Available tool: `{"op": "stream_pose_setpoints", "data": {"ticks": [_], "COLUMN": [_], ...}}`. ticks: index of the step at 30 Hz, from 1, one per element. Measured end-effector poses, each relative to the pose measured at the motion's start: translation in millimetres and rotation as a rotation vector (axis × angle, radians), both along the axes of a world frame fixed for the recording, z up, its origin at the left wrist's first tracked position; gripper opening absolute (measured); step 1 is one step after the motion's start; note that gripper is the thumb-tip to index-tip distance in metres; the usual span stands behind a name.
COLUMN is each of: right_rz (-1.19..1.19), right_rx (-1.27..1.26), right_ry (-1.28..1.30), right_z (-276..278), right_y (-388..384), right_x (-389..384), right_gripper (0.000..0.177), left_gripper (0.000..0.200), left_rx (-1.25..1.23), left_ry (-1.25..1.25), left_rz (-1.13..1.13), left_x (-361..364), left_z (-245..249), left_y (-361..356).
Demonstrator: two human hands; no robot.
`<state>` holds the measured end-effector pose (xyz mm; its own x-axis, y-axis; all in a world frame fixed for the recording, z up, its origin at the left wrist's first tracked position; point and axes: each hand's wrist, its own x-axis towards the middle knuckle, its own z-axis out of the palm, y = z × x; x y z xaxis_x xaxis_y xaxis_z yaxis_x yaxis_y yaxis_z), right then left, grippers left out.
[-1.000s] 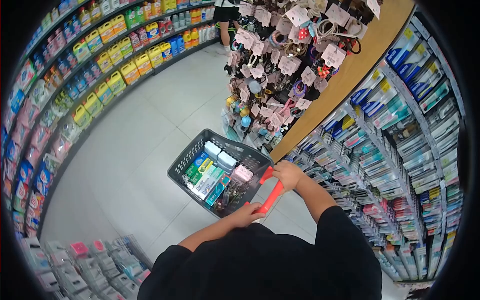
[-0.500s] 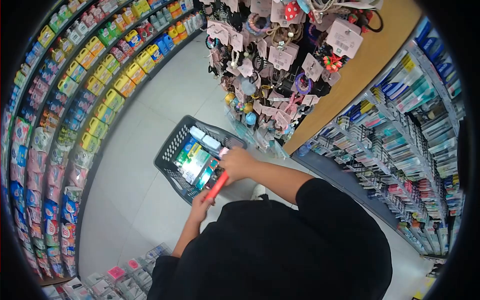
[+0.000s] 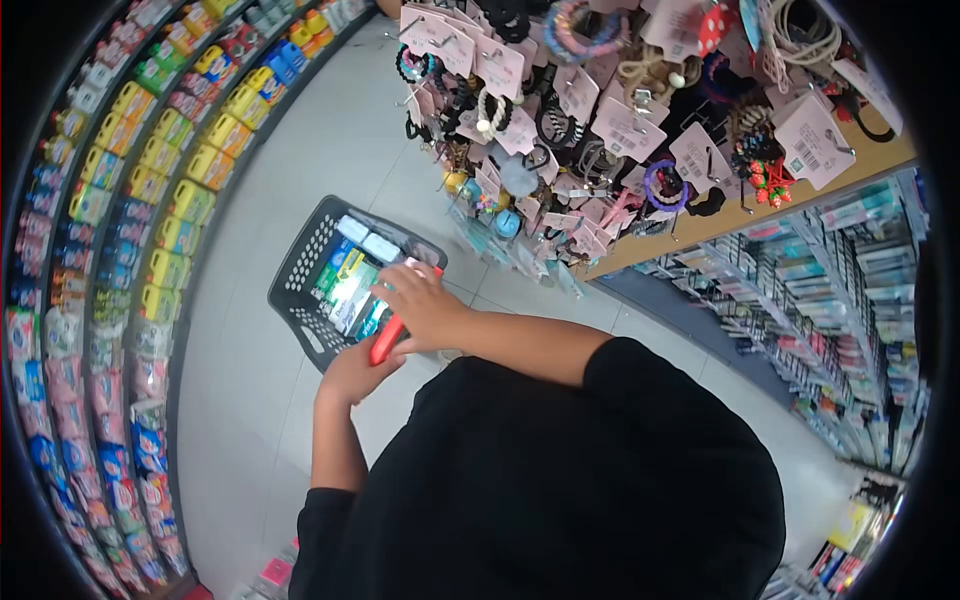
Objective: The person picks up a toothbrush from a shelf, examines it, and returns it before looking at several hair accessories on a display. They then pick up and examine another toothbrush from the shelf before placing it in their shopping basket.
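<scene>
You are holding a dark grey basket (image 3: 300, 262) out at ten o'clock from your chest, over the tiled floor (image 3: 330, 130). Both hands are clamping its red handle (image 3: 384, 343). Your left hand (image 3: 350, 372) is gripping the near end, and your right hand (image 3: 425, 308) is wrapping the far end at one o'clock of it. Inside the basket, green and blue boxes (image 3: 340, 285) are lying flat, with two white packs (image 3: 366, 240) sitting at the twelve o'clock end. A rack of hair accessories (image 3: 600, 130) is hanging at two o'clock of the basket.

Shop aisle, stocked shelves (image 3: 150, 180), hanging hair accessories rack (image 3: 600, 120), shopping basket (image 3: 310, 270)
</scene>
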<state>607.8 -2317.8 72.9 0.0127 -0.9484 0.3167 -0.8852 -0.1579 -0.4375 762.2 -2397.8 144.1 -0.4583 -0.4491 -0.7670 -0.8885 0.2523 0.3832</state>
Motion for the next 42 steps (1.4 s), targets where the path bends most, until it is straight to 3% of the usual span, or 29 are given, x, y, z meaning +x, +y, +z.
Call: {"op": "stream_pose_setpoints", "data": {"ticks": [3, 6, 9, 13, 16, 22, 25, 26, 32, 42], "right_rz": [-0.204, -0.458, -0.628, -0.879, -0.994, -1.163, -1.130, -1.152, -1.002, -0.847], "right_rx": [0.000, -0.019, -0.188, -0.506, -0.637, -0.654, -0.654, -0.657, -0.763, -0.714], "right_ry": [-0.297, -0.341, -0.556, -0.982, -1.108, -1.260, -1.298, -1.292, -1.277, -1.195], "right_z": [2.3, 12.8, 11.5, 41.8, 70.2, 82.8, 75.8, 74.6, 83.6, 101.2], "right_y": [14.4, 27.3, 36.6, 19.6, 4.4, 1.3, 2.3, 0.5, 5.4, 23.8], "right_x": [-17.1, -34.7, -52.8, -63.6, -71.1, -89.6, -99.8, -101.4, -93.9, -64.8], "right_gripper": [0.084, 0.066, 0.051, 0.044, 0.046, 0.042, 0.051, 0.030, 0.009, 0.007], "left_gripper": [0.053, 0.055, 0.060, 0.061, 0.062, 0.062, 0.060, 0.060, 0.060, 0.060], "left_rx": [-0.085, -0.251, -0.085, -0.001, 0.069, 0.100, 0.100, 0.105, 0.109, 0.160], "left_ry": [0.438, 0.575, 0.466, 0.562, 0.590, 0.555, 0.581, 0.580, 0.593, 0.598], "left_rz": [-0.190, -0.381, -0.405, -0.400, -0.367, -0.362, -0.348, -0.336, -0.300, -0.245], "left_x": [-15.6, -28.2, -38.6, -37.5, -40.3, -42.0, -39.4, -38.9, -37.1, -36.6], "left_z": [-5.0, -32.2, -43.9, -53.2, -57.7, -51.6, -50.7, -50.4, -57.7, -69.2], "left_y": [-22.6, -40.9, -47.7, -61.6, -66.4, -70.6, -71.5, -71.2, -71.8, -70.8]}}
